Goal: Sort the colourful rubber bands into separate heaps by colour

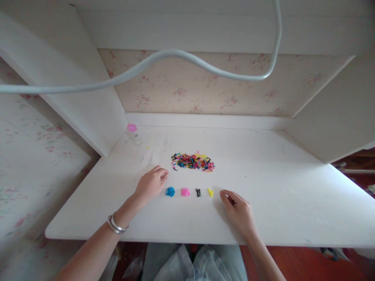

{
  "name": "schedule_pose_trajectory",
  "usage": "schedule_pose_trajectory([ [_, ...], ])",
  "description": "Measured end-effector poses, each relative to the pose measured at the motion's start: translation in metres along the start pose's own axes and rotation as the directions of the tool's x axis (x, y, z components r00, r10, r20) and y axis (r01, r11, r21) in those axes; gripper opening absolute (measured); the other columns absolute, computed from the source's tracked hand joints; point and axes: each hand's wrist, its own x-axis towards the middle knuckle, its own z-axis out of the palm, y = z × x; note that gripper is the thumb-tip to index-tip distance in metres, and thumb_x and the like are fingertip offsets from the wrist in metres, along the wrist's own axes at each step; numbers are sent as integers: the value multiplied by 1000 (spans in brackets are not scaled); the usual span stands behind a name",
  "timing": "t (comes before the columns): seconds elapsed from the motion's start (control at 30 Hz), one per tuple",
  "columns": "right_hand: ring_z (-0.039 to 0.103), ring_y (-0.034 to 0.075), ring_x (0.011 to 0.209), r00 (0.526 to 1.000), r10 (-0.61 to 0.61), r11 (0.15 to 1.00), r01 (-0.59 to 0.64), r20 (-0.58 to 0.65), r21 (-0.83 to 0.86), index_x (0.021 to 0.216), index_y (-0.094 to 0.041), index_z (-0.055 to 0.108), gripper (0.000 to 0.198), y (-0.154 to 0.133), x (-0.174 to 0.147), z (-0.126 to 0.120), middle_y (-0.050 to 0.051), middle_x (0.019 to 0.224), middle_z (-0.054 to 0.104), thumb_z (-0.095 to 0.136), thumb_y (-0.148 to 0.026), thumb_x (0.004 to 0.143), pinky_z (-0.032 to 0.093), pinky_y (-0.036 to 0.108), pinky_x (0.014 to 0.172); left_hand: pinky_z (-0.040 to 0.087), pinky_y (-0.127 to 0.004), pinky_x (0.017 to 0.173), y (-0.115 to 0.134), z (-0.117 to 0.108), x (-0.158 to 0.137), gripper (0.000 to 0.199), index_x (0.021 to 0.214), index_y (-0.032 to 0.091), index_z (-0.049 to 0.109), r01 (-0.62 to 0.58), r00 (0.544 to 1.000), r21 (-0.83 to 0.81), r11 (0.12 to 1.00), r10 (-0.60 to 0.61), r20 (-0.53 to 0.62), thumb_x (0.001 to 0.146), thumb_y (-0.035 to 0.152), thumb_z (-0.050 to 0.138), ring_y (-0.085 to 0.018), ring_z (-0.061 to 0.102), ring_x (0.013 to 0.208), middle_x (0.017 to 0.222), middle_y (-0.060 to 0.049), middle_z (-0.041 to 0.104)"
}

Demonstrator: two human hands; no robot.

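Soft, diffuse light falls across the white desk, paler toward its right end. The right hand casts a faint, blurry-edged shadow to its left, so the light seems to come mostly from the right. Small highlights sit on the silver bracelet and along the white cable. The floor below is dim, and the far right upper corner darkens. Wide-angle distortion stretches the outer edges. Fine detail is soft (the pile of coloured bands runs together).

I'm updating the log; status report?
Left hand beside blue heap, right hand beside yellow heap. Multicoloured heap of small loops beyond. White cable crosses upper view only.
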Motion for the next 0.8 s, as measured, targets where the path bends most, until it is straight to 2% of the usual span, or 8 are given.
schedule_pose_trajectory([
  [0.17,54,14,58,1000,-2,999,2,9,33,90,-20,73,40,-3,-1,0,3,71,66,47,-52,87,42,25,60,45,-25,72,2,15,39,34,114,29,60,-43,999,62,997,42,22,93,36,34,-13,61,85,113,-2,59],
  [0.27,54,15,58,1000,-4,999,3,18,51,91,-20,73,41,-2,0,-1,3,72,66,47,-51,87,42,25,59,45,-26,71,0,21,49,36,116,29,60,-62,998,82,995,59,39,93,37,34,-13,61,83,112,-4,58],
  [0.53,54,14,58,1000,-21,998,20,20,67,89,-21,73,38,-2,1,-1,2,71,66,48,-50,87,41,24,58,44,-25,73,-4,22,52,34,101,26,65,-77,997,88,993,75,33,94,39,34,-12,60,83,107,-2,59],
  [0.8,53,14,57,999,-38,997,36,33,66,90,-20,73,42,-1,0,-2,3,70,65,45,-51,88,42,24,59,43,-23,73,-1,7,44,36,102,24,64,-39,998,76,996,43,-55,95,37,31,-11,59,82,105,-2,58],
])
